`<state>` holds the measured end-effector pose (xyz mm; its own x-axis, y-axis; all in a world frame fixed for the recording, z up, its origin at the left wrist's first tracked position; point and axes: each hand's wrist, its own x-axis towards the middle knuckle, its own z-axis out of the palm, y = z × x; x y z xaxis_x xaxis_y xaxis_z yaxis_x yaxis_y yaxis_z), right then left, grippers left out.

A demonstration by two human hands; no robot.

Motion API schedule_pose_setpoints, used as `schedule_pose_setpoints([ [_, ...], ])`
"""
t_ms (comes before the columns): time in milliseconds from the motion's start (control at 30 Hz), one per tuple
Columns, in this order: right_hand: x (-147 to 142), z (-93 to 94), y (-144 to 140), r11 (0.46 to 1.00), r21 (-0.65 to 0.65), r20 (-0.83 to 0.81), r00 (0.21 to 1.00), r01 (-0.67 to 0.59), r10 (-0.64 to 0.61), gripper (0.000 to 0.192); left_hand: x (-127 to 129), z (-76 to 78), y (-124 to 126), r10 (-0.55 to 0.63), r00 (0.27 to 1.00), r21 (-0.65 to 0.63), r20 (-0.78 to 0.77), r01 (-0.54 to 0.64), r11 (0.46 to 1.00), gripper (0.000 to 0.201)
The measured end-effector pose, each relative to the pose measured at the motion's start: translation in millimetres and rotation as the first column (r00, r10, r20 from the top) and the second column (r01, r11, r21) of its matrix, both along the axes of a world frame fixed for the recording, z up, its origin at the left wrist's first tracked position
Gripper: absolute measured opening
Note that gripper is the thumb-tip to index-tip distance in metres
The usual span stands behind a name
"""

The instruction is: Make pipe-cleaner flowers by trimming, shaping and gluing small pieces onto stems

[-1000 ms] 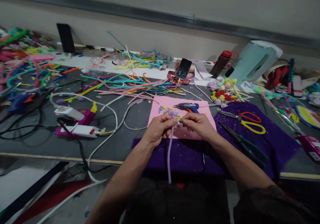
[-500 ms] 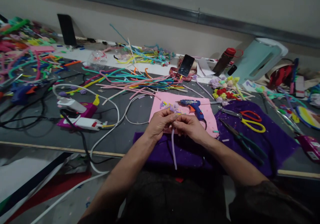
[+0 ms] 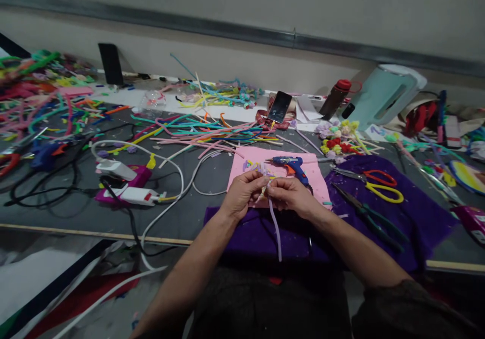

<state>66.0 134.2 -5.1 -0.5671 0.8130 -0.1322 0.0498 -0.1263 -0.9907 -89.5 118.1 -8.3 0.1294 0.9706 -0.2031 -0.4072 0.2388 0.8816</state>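
Observation:
My left hand (image 3: 242, 195) and my right hand (image 3: 290, 196) meet over the near edge of a pink foam sheet (image 3: 242, 164). Both pinch the top of a lilac pipe cleaner (image 3: 276, 228), whose free end hangs down over a purple cloth (image 3: 417, 212). Small lilac curled pieces (image 3: 254, 166) lie on the pink sheet just beyond my fingers. A blue glue gun (image 3: 291, 164) rests on the sheet behind my right hand.
Loose pipe cleaners (image 3: 204, 129) cover the grey table. Red and yellow scissors (image 3: 381, 183) and dark pliers (image 3: 369, 216) lie on the purple cloth at right. White cables and a pink charger (image 3: 127, 187) sit left. A phone (image 3: 279, 106), bottle (image 3: 335, 96) and pompom flowers (image 3: 339, 139) stand behind.
My hands have closed together on the top of the lilac pipe cleaner. Its hanging tail now looks shorter and swings to the right. The view shifted slightly.

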Motion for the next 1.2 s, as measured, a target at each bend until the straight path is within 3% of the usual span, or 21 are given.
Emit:
schedule_pose_setpoints([
  [200, 4, 8.4, 9, 0.975, 0.052, -0.023, 0.976, 0.217, -0.216, 0.024, 2, 0.3, -3, -0.04, 0.995, 0.035, -0.095, 0.044, 0.998, 0.027],
  [500, 1, 11.8, 8, 0.988, -0.009, -0.119, 0.981, 0.154, -0.154, 0.019, 3, -2.1, -3, -0.065, 0.987, 0.061, -0.144, 0.075, 0.995, 0.025],
  [1200, 2, 12.3, 10, 0.986, -0.002, -0.065, 0.984, 0.164, -0.164, 0.019, 4, 2.2, -5, -0.067, 0.963, 0.066, -0.261, 0.087, 0.994, 0.025],
])
